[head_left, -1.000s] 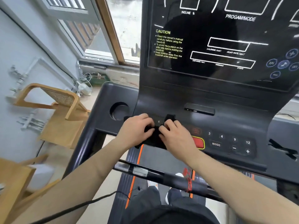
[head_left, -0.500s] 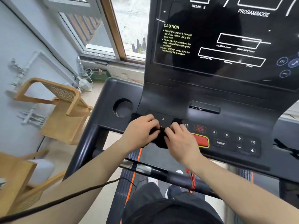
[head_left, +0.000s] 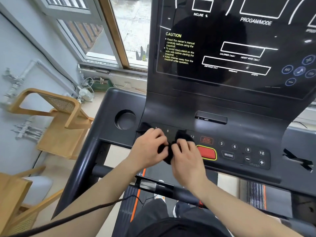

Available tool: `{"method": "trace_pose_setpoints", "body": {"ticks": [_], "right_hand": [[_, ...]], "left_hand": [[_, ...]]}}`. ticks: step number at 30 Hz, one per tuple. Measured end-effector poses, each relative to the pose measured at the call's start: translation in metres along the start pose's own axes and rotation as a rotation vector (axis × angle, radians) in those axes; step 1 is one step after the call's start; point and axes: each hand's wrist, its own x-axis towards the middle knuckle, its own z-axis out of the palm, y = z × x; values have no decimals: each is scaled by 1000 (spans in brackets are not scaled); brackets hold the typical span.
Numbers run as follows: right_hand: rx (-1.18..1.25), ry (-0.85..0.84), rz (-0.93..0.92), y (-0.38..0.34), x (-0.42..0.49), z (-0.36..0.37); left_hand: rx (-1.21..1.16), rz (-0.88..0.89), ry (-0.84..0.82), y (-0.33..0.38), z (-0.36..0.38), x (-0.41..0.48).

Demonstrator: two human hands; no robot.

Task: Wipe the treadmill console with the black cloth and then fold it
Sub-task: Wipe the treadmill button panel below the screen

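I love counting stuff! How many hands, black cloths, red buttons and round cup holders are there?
Hands: 2 (left hand, right hand)
Black cloth: 1
Red button: 1
Cup holder: 1
Total: 5

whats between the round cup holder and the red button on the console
In the head view, both hands, left hand and right hand, bunch the black cloth there, between the cup holder and the red button.

The small, soft black cloth (head_left: 183, 136) is lying bunched and crumpled on the lower button panel of the dark grey treadmill console (head_left: 230, 106), covering part of the left number keys, just left of the red stop button (head_left: 206, 152), one corner trailing toward the round cup recess (head_left: 125, 119).
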Motion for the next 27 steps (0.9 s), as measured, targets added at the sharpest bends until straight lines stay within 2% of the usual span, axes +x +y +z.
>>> {"method": "trace_pose_setpoints", "body": {"ticks": [2, 5, 8, 10, 14, 17, 20, 23, 25, 27], "right_hand": [[47, 12, -57, -15, 12, 1], [110, 7, -138, -20, 34, 6], [61, 1, -176, -7, 33, 6], [3, -14, -142, 12, 14, 6], [-96, -151, -109, 39, -35, 1], [-52, -188, -66, 25, -43, -9], [-12, -210, -109, -3, -19, -11], [-7, -226, -102, -16, 23, -7], [-47, -252, -95, -7, 42, -9], [-97, -266, -93, 18, 47, -15]], "left_hand": [[52, -45, 73, -14, -6, -8], [119, -204, 162, -26, -9, -11], [122, -152, 207, -14, 6, -8], [56, -61, 184, 3, 19, 1], [-82, 71, 58, 48, 33, 7], [-44, 120, 33, 40, 32, -7], [167, 77, 115, 9, 18, -15], [478, 1, 46, -12, 12, -6], [455, -127, -27, -18, 16, 11], [400, -161, -77, -13, 26, 31]]}}
